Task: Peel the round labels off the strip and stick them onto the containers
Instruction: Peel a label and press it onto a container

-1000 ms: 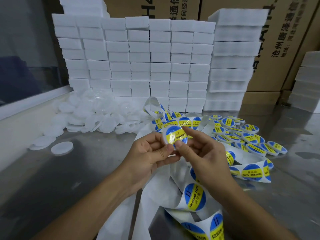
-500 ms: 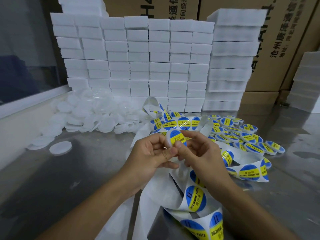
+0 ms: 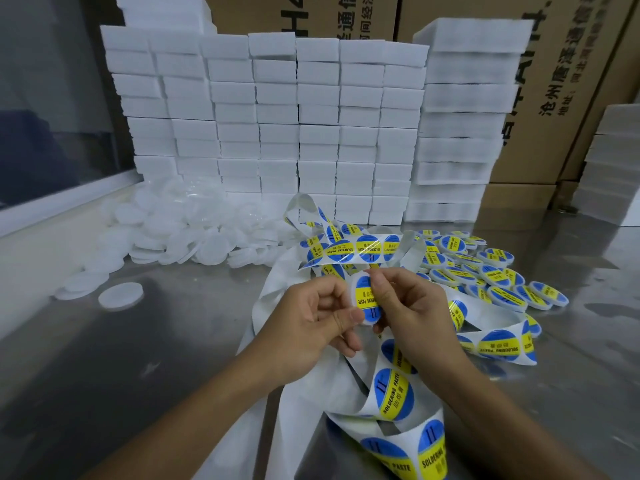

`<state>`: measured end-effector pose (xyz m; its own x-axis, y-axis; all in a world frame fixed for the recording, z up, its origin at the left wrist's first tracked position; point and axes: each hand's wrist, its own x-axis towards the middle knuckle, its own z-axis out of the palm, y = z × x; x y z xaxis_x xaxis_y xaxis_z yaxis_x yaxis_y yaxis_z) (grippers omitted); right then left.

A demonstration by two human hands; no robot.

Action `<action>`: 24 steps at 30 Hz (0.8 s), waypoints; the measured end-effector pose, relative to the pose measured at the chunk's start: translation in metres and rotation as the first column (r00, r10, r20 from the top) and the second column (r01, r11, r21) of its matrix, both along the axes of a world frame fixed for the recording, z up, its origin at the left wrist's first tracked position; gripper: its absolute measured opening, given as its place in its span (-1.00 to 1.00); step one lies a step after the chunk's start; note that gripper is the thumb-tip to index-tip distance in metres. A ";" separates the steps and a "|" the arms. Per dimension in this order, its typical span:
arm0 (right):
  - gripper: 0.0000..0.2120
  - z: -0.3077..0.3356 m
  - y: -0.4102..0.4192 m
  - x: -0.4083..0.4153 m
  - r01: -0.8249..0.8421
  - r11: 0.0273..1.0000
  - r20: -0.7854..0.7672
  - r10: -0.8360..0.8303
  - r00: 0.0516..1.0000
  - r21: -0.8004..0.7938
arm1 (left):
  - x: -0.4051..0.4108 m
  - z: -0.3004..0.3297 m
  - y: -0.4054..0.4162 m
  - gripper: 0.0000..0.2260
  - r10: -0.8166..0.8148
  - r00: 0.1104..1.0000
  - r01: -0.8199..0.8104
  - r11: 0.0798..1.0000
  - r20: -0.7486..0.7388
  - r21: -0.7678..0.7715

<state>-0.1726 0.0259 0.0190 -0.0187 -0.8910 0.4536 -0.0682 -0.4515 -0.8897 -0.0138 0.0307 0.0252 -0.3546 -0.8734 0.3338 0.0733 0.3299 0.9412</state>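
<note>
Between both hands, round blue-and-yellow label [image 3: 366, 299] reads "SOLDERING PASTE".

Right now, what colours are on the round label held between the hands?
Blue with a yellow band across the middle and dark print, on the round label; the head view shows it.

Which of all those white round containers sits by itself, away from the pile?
The lone white disc lying flat on the metal table, nearest the camera at left. The others heap together in the unlabelled pile behind it.

Blue round labels [image 3: 394, 393] with yellow bands, white strip [image 3: 301, 393], white blocks [image 3: 277, 109], brown cartons [image 3: 554, 98]
</note>
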 end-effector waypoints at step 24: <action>-0.52 -0.005 -0.002 -0.002 -0.080 0.996 -0.146 0.075 0.986 -0.026 | 0.005 -0.005 -0.005 -0.89 0.299 0.953 -0.295 0.951 0.041 -0.093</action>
<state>-0.1749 0.0242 0.0143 0.1179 -0.8726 0.4741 -0.1594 -0.4878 -0.8582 -0.0093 0.0256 0.0206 -0.1029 -0.9114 0.3984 -0.0902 0.4074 0.9088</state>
